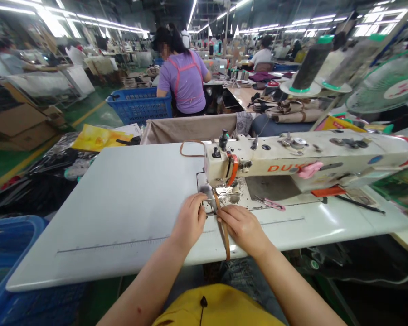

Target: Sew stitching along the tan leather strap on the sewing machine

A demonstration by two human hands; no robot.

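Yellow clothing point(221, 305) is worn; a strap point(227, 248), pinched by the right hand point(242, 225), is seemingly being stitched; straight guiding is needed; any grip by the left hand point(190, 219) is unclear.

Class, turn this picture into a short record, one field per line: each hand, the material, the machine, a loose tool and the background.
Left hand: fingertips beside the needle area; grip unclear
Right hand: fingers on the brown strip
Material: brown strip, running from the needle area to the table's front edge
Machine: cream sewing machine, orange lettering
Loose tool: pink-handled tool, right of the right hand
Background: person in purple, blue basket alongside
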